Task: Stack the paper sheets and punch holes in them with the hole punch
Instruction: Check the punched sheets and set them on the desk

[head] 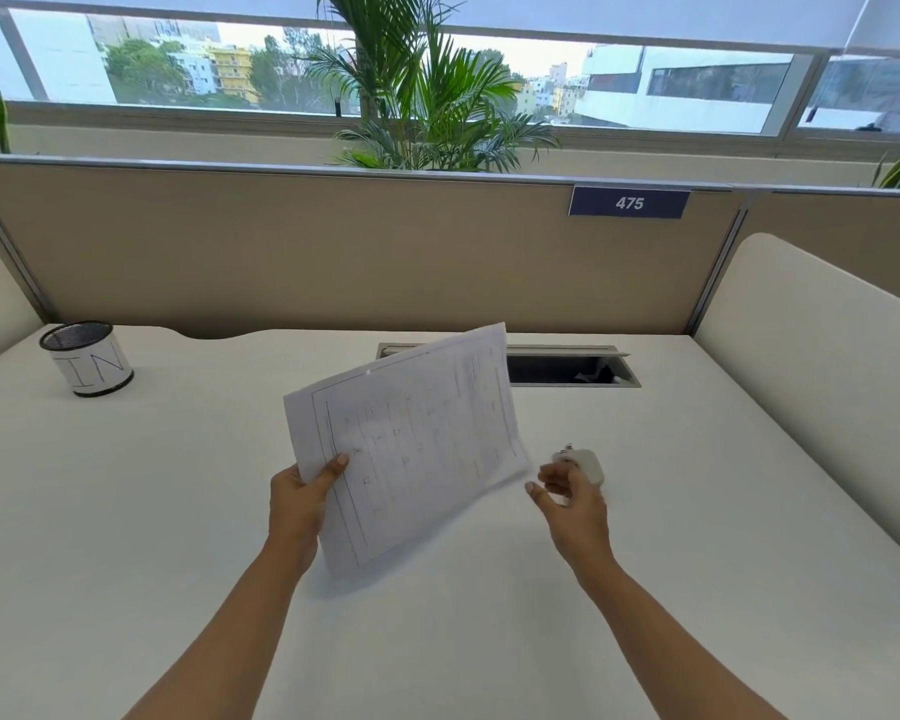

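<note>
Gripping the paper sheets (417, 444) by their left edge, the left hand (300, 498) holds them raised off the desk (152, 511), thumb (333, 467) pressed on the printed face and the other fingers hidden behind. The sheets sit at centre frame, face toward the person, showing a faint ruled grid inside a border. Their long axis appears to run from the left hand up toward the far right, so the far right corner points at the cable hatch (567, 367) and overlaps its left end in the view. The near corner hangs down toward the person.

The right hand (572, 511) hovers just off the sheets' lower right corner, fingers loosely curled and holding nothing that shows. Just behind its fingertips a small white hole punch (585, 462) lies on the desk. Whether the fingers touch it cannot be told.

Far left on the desk stands a mesh pen cup (88, 358) wrapped in white paper. A tan partition (333, 252) backs the desk and carries a blue plate reading 475 (628, 202). A palm plant (427, 96) rises behind it, before the window.
</note>
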A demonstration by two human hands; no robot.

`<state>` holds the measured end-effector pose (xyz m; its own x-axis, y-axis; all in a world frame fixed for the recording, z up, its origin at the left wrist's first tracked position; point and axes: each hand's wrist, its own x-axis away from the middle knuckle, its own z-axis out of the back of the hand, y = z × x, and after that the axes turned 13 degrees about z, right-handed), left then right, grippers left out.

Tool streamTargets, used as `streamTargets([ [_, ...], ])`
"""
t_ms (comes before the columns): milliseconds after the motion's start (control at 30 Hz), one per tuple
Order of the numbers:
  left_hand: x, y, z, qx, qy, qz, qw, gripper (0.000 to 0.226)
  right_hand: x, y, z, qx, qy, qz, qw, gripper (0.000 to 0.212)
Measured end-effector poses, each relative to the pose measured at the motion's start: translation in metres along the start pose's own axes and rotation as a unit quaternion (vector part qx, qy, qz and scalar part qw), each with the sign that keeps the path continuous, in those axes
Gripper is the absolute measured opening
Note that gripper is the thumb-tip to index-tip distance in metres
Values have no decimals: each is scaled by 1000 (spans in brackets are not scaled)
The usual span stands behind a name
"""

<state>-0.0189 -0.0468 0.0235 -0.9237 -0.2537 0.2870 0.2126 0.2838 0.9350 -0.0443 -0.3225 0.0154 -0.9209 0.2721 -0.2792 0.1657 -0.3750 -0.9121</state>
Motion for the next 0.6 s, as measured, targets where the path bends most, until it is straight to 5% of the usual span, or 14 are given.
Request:
streamTargets([
  [167,7,-6,-15,85,8,17,996,16,9,-7,-21,-58,-87,-128,986,25],
  [333,19,-13,-35,156,3,52,986,16,7,-26,-38,-284,-115,-223,926,28],
  [467,28,-16,-44,217,1,76,973,25,-2,-38,-39,-406,-41,-192,892,13],
  [600,34,-18,-45,215,-28,89,972,27,-8,-42,-35,-371,16,-132,919,25],
])
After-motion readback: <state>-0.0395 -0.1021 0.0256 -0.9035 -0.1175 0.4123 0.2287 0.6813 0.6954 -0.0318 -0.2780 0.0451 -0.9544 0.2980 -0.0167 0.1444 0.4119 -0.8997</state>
